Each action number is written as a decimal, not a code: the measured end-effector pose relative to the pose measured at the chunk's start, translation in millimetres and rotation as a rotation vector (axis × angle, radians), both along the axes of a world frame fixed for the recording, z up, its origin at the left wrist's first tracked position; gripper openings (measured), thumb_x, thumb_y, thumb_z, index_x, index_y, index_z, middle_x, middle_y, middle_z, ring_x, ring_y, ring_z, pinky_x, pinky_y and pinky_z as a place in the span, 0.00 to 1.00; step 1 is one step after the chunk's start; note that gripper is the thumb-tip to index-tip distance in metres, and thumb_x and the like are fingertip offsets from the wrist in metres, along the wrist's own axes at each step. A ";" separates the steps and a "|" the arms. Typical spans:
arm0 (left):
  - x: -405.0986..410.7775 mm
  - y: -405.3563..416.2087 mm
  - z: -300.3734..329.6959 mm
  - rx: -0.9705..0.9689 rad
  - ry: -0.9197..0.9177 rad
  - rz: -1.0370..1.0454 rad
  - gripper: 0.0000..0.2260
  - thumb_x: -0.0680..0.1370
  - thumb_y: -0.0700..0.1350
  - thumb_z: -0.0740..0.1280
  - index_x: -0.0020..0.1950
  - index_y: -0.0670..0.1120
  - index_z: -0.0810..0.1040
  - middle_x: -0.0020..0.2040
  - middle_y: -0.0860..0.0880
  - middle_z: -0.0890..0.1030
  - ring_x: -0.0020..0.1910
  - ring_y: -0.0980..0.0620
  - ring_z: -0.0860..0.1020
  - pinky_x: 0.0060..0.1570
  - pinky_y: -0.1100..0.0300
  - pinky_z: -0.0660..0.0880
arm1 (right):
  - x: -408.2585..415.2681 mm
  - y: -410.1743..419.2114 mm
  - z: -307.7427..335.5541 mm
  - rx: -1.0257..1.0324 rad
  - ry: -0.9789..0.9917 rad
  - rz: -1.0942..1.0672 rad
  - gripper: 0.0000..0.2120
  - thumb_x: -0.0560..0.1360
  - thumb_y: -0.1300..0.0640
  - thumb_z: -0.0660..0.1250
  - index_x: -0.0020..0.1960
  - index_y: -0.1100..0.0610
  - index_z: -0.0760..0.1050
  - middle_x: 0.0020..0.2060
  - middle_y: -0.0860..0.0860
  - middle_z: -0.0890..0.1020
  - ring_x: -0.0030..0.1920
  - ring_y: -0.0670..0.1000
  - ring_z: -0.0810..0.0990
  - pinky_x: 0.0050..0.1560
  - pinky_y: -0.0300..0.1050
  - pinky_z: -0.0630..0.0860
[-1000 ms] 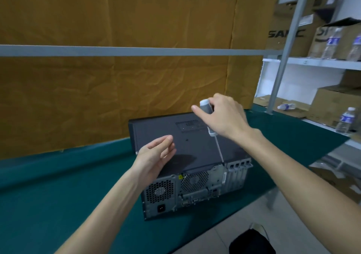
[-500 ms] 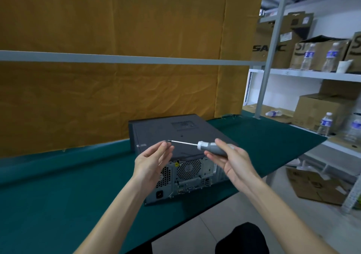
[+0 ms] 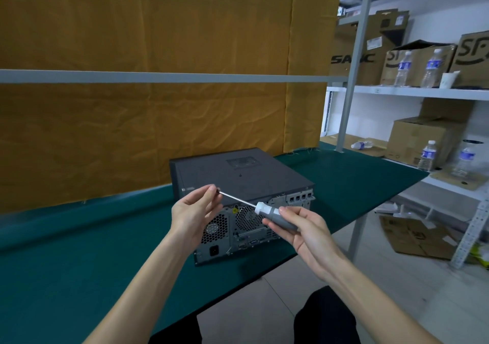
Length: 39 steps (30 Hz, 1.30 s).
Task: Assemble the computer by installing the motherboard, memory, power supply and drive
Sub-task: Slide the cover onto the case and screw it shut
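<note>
A dark grey computer case (image 3: pixel 238 174) lies flat on the green table (image 3: pixel 66 259), cover on, its rear panel with fans and ports facing me. My right hand (image 3: pixel 299 227) grips the grey handle of a screwdriver (image 3: pixel 275 211), held level in the air in front of the case's rear. Its thin shaft points left. My left hand (image 3: pixel 193 211) pinches the shaft's tip between thumb and fingertips. Motherboard, memory, power supply and drive are hidden inside the closed case.
An orange cloth (image 3: pixel 158 105) hangs behind the table with a grey rail (image 3: pixel 158 76) across it. Metal shelving (image 3: pixel 407 90) on the right carries cardboard boxes (image 3: pixel 420 137) and water bottles (image 3: pixel 428 156). The table's front edge runs diagonally near my legs.
My right hand lifted the screwdriver off the case top and swung it level, shaft pointing left. My left hand left the cover and took the tip. The view shifted right.
</note>
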State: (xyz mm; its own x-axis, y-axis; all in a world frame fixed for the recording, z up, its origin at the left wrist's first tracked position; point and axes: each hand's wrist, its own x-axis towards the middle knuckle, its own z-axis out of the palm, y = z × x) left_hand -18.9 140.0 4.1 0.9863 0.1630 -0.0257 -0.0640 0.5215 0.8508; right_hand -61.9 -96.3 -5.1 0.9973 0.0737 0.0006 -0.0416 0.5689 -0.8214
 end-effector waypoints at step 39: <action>3.8 -53.3 -31.1 -0.363 0.319 -0.151 0.06 0.79 0.41 0.72 0.52 0.38 0.81 0.43 0.44 0.87 0.47 0.54 0.84 0.39 0.61 0.84 | -44.1 22.9 -21.0 -1.522 -0.708 -0.294 0.23 0.80 0.51 0.67 0.73 0.57 0.74 0.46 0.51 0.79 0.46 0.53 0.78 0.47 0.47 0.78</action>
